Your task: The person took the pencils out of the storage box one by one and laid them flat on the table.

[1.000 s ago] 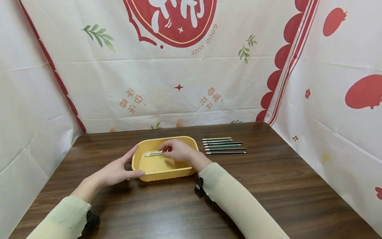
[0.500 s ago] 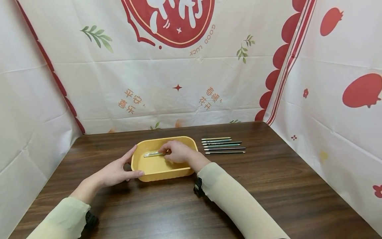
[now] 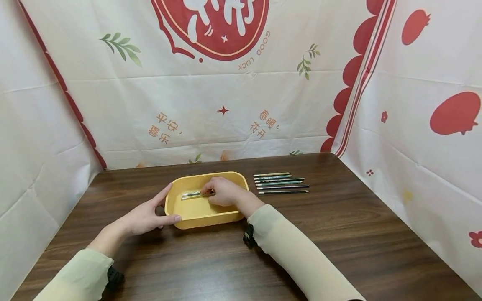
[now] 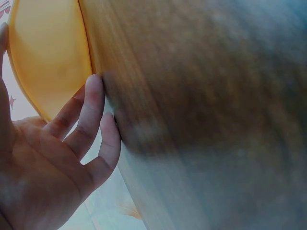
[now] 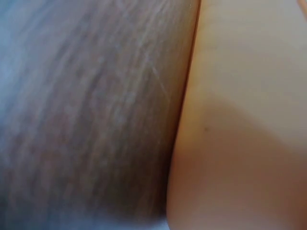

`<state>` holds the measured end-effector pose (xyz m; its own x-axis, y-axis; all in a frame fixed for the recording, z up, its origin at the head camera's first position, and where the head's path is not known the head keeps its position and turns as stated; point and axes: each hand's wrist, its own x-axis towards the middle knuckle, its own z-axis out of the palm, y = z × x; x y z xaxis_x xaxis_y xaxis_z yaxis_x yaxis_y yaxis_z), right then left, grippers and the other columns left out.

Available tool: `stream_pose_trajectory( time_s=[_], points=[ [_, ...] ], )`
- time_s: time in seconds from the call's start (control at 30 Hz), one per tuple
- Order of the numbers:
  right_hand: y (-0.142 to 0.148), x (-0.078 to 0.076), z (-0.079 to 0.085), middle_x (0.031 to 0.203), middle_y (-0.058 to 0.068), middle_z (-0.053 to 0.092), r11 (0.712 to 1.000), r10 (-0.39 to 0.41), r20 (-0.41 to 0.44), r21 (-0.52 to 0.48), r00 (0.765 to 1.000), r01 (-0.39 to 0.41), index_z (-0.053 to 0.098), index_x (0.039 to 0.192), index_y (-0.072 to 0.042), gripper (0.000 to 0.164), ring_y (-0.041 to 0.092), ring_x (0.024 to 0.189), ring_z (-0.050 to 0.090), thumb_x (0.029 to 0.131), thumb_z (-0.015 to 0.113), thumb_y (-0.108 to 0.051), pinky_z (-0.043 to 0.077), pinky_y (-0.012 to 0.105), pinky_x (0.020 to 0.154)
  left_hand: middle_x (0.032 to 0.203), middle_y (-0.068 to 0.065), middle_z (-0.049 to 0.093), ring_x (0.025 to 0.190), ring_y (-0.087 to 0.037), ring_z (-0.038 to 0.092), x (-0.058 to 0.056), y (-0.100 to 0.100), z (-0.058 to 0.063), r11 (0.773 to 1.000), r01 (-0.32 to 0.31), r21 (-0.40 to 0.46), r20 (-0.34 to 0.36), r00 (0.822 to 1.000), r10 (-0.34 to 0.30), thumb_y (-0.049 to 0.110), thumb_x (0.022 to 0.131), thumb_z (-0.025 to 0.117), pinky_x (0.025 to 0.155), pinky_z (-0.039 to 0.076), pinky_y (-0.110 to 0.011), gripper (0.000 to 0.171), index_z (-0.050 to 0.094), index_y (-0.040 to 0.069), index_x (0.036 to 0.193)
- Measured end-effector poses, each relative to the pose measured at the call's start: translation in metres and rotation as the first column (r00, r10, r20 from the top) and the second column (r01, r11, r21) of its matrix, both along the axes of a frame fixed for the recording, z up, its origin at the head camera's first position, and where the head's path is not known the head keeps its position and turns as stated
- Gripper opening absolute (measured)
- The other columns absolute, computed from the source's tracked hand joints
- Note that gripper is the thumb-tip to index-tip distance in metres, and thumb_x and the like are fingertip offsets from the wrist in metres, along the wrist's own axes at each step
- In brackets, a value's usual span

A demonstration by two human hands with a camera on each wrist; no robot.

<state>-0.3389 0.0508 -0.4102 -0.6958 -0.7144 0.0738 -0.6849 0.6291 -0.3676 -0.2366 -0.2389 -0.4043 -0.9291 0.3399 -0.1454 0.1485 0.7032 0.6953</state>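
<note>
A yellow plastic bin (image 3: 208, 219) stands on the table. My left hand (image 3: 144, 216) holds its left end, thumb on the near rim and fingers round the far left corner. The left wrist view shows these fingers (image 4: 91, 110) bent against the yellow wall. My right hand (image 3: 224, 192) reaches inside the bin over the right wall, its fingertips pinching a pencil (image 3: 195, 197) at its right part. At least one other pencil lies right alongside on the bin floor; how many is too small to tell. In the right wrist view only the bin wall (image 5: 230, 120) and table show, the hand hidden.
Right of the bin, several pencils (image 3: 280, 187) lie side by side on the dark wooden table (image 3: 339, 234), points to the right. Printed white cloth (image 3: 211, 96) hangs behind the table and along both sides.
My right hand has shifted slightly right inside the bin, and the pencils by its fingertips show more of their length and lie slightly apart. The left hand stays on the bin's end.
</note>
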Motion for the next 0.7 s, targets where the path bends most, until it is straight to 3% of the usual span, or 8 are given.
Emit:
stream_pose_trajectory(
  time_s=[0.27,0.7],
  points=[
    [0.0012,0.0023,0.0015,0.115,0.004,0.07,0.999,0.039,0.005,0.016,0.999,-0.039,0.083,0.13,-0.021,0.031,0.016,0.105,0.06,0.102,0.073,-0.011,0.05,0.031,0.097,0.153,-0.024,0.051,0.079,-0.021,0.069,-0.0008,-0.0007,-0.0009,1.0,-0.007,-0.007,0.011,1.0,0.007,0.058,0.095,0.082,0.087,0.051,-0.039,0.121,0.0,0.032,0.179],
    [0.0025,0.0012,-0.0019,0.11,0.001,0.069,0.998,0.044,0.006,0.036,0.999,-0.044,0.083,0.128,-0.027,0.03,0.014,0.104,0.058,0.102,0.074,-0.014,0.048,0.031,0.098,0.166,-0.028,0.041,0.081,-0.019,0.072,0.0008,0.0001,0.0004,1.0,-0.008,-0.028,0.01,1.0,0.009,0.06,0.095,0.081,0.094,0.052,-0.042,0.12,0.0,0.031,0.179]
  ],
)
